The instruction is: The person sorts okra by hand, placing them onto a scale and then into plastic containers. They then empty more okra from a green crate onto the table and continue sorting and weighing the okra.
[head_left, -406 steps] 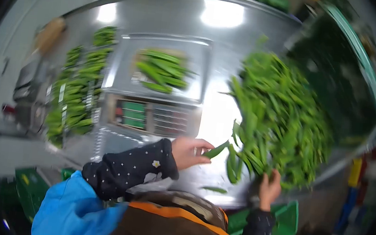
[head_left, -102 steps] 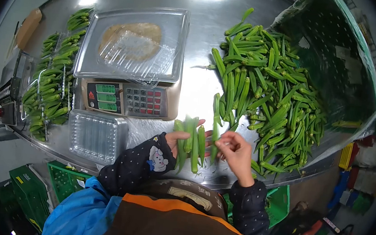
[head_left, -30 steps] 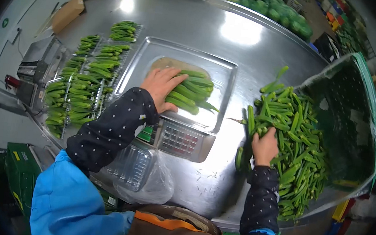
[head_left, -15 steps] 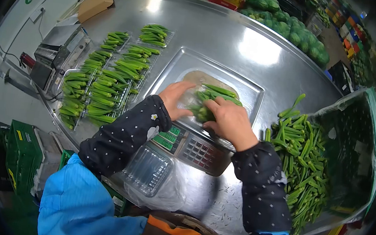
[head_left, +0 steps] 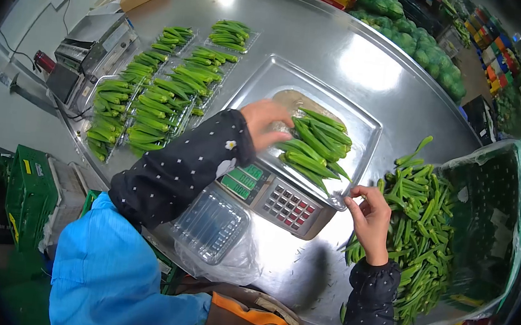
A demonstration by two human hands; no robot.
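Note:
Green okra pods (head_left: 316, 143) lie in a clear plastic tray (head_left: 336, 200) on the metal pan of a weighing scale (head_left: 287, 207). At the tray's left side is my left hand (head_left: 266, 124), slightly blurred, with thumb and fingers apart beside the pods. The thumb and fingers of my right hand (head_left: 371, 222) pinch the tray's near right corner. Green digits glow on the scale's display (head_left: 243, 180). Below it, a stack of clear trays (head_left: 211, 224) rests on a plastic bag.
Several okra-filled trays (head_left: 152, 110) stand in rows to the left. Loose okra (head_left: 414, 242) spills from a plastic-lined green crate (head_left: 515, 189) at right. Behind the packed trays is a machine (head_left: 88, 49) with cables. Bagged round green vegetables (head_left: 422, 46) sit beyond the steel table (head_left: 313, 25).
My right hand has left the okra and moved right and toward me to the tray's corner. The pods now lie uncovered on the tray. My left hand stays at the left side.

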